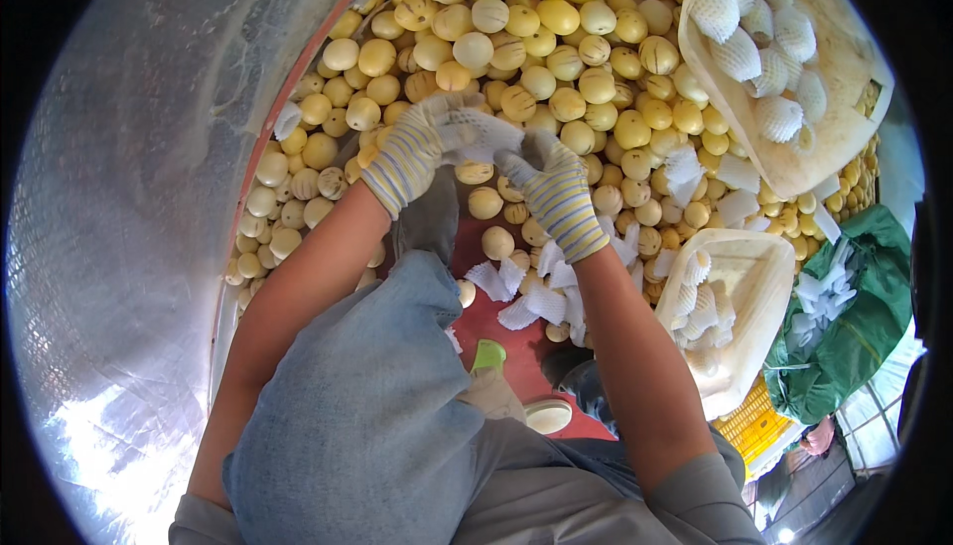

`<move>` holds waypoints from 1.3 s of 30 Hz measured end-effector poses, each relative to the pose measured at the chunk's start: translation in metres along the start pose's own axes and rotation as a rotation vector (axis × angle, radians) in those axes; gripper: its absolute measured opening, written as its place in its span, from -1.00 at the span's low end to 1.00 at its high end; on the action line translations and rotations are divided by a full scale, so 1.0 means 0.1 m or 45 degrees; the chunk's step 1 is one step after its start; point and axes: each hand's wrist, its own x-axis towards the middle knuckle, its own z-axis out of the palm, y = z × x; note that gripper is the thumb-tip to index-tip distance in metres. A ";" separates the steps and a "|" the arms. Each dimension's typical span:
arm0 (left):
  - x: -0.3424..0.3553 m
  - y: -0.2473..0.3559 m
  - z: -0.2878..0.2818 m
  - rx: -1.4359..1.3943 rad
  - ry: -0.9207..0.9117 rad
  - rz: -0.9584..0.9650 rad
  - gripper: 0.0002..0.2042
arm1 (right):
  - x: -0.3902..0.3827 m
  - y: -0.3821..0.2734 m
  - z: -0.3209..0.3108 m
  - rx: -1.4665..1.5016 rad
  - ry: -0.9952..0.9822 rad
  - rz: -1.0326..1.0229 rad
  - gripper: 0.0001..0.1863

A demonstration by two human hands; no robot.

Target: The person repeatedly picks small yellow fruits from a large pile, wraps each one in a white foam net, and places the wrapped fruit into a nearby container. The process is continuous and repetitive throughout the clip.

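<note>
Both my hands wear white knitted gloves with yellow and blue-grey stripes, and they meet over a big heap of round yellow fruits (558, 17), some dark-streaked, that look like pepino melons. A white foam net sleeve (488, 134) spans the space between the hands. My left hand (415, 146) is closed round the sleeve's left part; whether a fruit sits inside is hidden. At the sleeve's right end, my right hand (552, 191) grips with bent fingers, thumb side toward the left hand. Loose flattened foam sleeves (544, 302) lie just below my right hand among a few fruits.
A cream plastic tub (829, 138) at upper right holds fruits in foam nets; a smaller tub (759, 257) beside my right forearm holds more. Further right are a green bag (854, 346) of foam sleeves and a yellow crate (749, 421). Clear plastic sheeting (149, 198) rises on the left.
</note>
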 end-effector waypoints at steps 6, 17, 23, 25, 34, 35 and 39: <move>0.06 0.25 -0.06 0.102 0.302 0.229 -0.54 | 0.20 0.38 0.48 -0.982 -0.113 -0.421 -0.60; 0.03 0.20 0.08 0.485 0.565 0.247 -0.56 | 0.06 0.28 -0.05 0.651 -0.261 0.252 -0.44; 0.05 0.05 0.30 0.604 0.098 0.313 -0.47 | -0.09 0.27 -0.24 1.485 -0.384 0.163 -0.49; 0.06 -0.03 0.31 0.640 -0.024 0.336 -0.35 | -0.13 0.16 -0.13 1.244 -0.210 0.094 -0.51; -0.06 0.06 0.40 0.195 -0.238 0.123 -0.27 | -0.28 0.09 -0.25 0.574 0.172 0.022 -0.60; -0.09 0.09 0.39 0.079 -0.261 0.137 -0.27 | -0.28 0.13 -0.24 0.897 0.275 0.047 -0.66; -0.12 0.19 0.55 -0.284 -0.431 0.044 -0.24 | -0.23 0.36 -0.42 1.258 0.064 -0.044 -0.57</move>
